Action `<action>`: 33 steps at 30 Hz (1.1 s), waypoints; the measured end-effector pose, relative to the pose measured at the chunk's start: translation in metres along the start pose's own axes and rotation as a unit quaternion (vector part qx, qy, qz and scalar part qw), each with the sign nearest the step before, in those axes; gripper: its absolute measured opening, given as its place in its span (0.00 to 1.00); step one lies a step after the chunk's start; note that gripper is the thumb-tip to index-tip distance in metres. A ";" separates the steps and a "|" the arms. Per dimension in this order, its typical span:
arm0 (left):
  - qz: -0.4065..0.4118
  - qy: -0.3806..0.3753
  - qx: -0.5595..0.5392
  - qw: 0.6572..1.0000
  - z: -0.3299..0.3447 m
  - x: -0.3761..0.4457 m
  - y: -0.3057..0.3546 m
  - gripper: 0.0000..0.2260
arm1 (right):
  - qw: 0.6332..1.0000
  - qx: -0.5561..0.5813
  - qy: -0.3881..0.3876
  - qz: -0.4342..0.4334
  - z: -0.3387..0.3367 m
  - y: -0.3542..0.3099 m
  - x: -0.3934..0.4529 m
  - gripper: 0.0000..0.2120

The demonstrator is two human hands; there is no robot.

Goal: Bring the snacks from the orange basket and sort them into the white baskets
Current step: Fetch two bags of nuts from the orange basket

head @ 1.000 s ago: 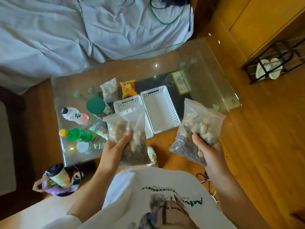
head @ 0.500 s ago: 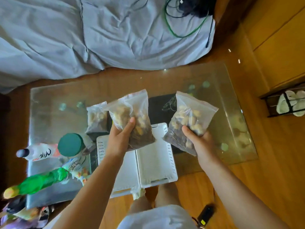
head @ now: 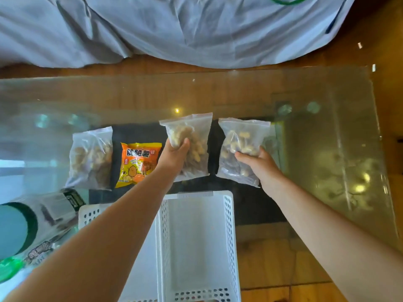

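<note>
Left hand [head: 174, 154] grips one nut bag [head: 192, 147], right hand [head: 258, 163] grips other nut bag [head: 239, 149]. White baskets [head: 196, 236] lie nearer than both hands, long way near-to-far.

- Three clear snack bags: [head: 90, 158], [head: 192, 147], [head: 239, 149]
- One orange crisp packet [head: 138, 164]
- Two white baskets: [head: 196, 243], [head: 91, 213]
- Two hands: [head: 174, 155], [head: 259, 164]

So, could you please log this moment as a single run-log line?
left hand: grips left peanut bag | right hand: grips right peanut bag | both beyond the white basket | basket: no snacks seen
</note>
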State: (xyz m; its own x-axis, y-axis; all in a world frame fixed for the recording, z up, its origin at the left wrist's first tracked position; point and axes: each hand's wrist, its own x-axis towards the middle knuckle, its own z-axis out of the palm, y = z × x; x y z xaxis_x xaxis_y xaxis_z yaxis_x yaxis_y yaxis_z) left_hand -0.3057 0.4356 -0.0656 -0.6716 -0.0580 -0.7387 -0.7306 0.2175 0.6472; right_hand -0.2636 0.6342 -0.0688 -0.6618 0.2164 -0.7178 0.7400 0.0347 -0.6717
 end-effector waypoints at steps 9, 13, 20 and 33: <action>-0.063 -0.014 0.079 0.995 0.011 0.022 -0.029 0.17 | 0.998 -0.041 0.006 0.037 0.010 0.021 0.022 0.16; -0.053 -0.014 0.144 0.988 0.019 0.017 -0.035 0.17 | 0.998 -0.054 0.011 0.031 0.009 0.027 0.015 0.13; -0.087 0.026 0.171 0.981 0.022 0.013 -0.034 0.18 | 0.994 -0.102 0.028 0.015 0.000 0.037 0.004 0.15; -0.101 0.028 0.032 0.994 -0.004 -0.049 -0.010 0.30 | 0.993 -0.101 0.044 0.047 -0.011 0.010 -0.029 0.33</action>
State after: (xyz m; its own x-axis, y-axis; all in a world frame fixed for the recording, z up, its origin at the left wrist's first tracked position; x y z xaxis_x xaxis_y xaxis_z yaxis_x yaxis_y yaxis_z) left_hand -0.2655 0.4328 -0.0350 -0.5191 -0.1610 -0.8394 -0.8431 0.2578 0.4719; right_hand -0.2355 0.6386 -0.0524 -0.5816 0.3129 -0.7509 0.8133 0.2033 -0.5452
